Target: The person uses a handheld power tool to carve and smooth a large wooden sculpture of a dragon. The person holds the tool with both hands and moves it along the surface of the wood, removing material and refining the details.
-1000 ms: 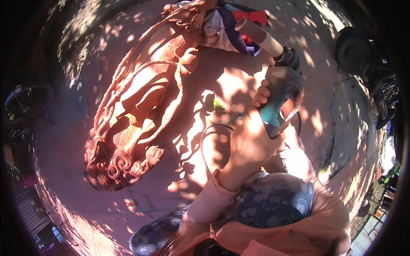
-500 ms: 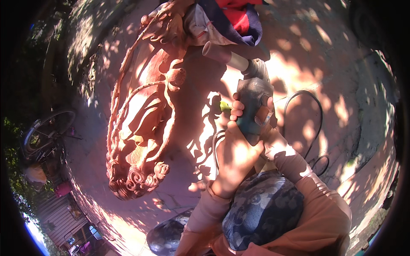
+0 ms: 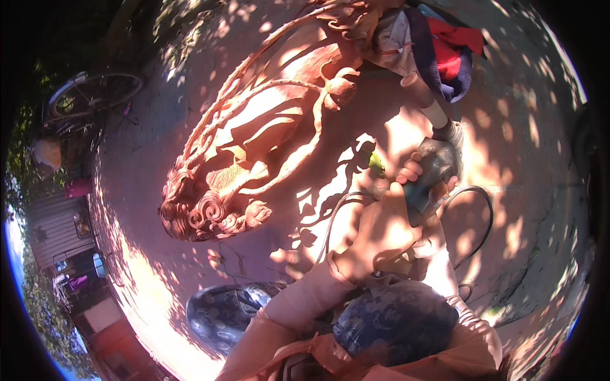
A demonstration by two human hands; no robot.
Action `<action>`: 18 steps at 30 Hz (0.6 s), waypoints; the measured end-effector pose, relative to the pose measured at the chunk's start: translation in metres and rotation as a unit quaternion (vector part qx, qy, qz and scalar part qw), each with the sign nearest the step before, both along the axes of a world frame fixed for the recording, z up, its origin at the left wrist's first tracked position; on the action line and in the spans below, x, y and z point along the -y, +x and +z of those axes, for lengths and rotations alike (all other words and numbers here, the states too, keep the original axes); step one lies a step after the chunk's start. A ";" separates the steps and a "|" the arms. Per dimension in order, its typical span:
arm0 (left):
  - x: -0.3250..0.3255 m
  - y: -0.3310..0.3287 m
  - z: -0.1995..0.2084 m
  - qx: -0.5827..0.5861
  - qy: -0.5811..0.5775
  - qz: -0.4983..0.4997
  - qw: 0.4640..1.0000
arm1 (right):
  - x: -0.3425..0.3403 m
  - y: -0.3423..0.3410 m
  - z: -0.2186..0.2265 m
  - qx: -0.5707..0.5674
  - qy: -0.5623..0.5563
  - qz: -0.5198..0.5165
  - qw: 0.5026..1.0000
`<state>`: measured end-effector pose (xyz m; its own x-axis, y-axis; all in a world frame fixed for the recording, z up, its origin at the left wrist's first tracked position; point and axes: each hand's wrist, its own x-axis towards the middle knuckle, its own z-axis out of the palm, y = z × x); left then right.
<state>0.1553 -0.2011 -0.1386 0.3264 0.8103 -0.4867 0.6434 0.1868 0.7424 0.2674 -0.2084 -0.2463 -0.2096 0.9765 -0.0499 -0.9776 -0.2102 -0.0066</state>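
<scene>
Reddish carved wood panel (image 3: pixel 254 146) lies upper centre; left hand (image 3: pixel 381 228) and right hand (image 3: pixel 438 184), fingers wrapped around the grinder (image 3: pixel 432 171), should keep it steady and clear of the cable (image 3: pixel 473 216).

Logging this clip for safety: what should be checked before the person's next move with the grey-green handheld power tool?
1. Left hand gripping the grey-green handheld power tool: ok.
2. Right hand's grip: cannot tell, hidden behind the tool.
3. Black cable away from the tool: not ok, it loops close beside it.
4. Reddish carved wooden ornament lying flat on the ground: ok.
5. Tool clear of the ornament: ok, they are apart.
</scene>
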 end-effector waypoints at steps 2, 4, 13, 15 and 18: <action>0.009 0.009 -0.015 0.075 0.069 0.046 0.994 | 0.009 0.010 -0.005 0.031 -0.004 0.003 0.999; 0.007 0.016 -0.015 0.127 0.095 0.047 0.986 | 0.011 0.031 -0.003 0.089 0.002 -0.011 0.996; 0.047 0.004 -0.035 0.121 0.174 0.071 0.975 | 0.020 0.023 -0.005 0.164 0.023 0.060 0.984; 0.055 0.005 -0.041 0.121 0.202 0.071 0.969 | 0.021 0.010 0.016 0.173 0.024 0.064 0.983; 0.063 0.005 -0.047 0.076 0.240 0.059 0.966 | 0.021 0.000 0.016 0.160 0.020 0.070 0.984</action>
<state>0.1605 -0.2636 -0.1858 0.2556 0.9668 -0.0003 0.5155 -0.1360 0.8460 0.2672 -0.2294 -0.2304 -0.3225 0.9416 -0.0970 -0.8853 -0.3363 -0.3211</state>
